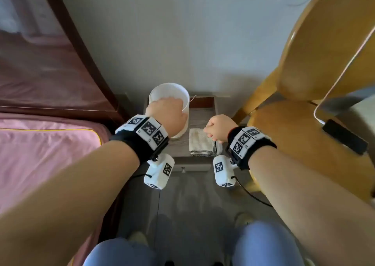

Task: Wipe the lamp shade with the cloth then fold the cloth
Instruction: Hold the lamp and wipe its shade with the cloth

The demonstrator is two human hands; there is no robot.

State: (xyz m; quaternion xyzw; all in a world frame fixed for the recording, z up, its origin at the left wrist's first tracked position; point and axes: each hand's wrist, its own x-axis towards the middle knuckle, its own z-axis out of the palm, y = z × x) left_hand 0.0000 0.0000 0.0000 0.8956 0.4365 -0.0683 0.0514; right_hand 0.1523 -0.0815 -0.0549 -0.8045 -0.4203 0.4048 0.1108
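Your left hand [165, 114] is on the white lamp shade [169, 95], with its fingers curled over the near rim, so it holds the shade at the top. Your right hand [220, 127] is curled into a loose fist just above the cloth [200, 142], at about 3 o'clock from the shade; its fingertips point down at the cloth's right edge, but you cannot tell if they pinch it or only touch it. The lamp shade is a round tube that stands straight up, open end facing you, with its long side going up and down. It sits at the back left of the small bedside table [205, 107]. The cloth lies flat and folded at the front of the table, at about 5 o'clock from the shade and close beside it, with its long side running from 12 to 6 o'clock. A pink bed [46, 150] is at your 9 o'clock and a wooden chair [304, 83] at your 3 o'clock
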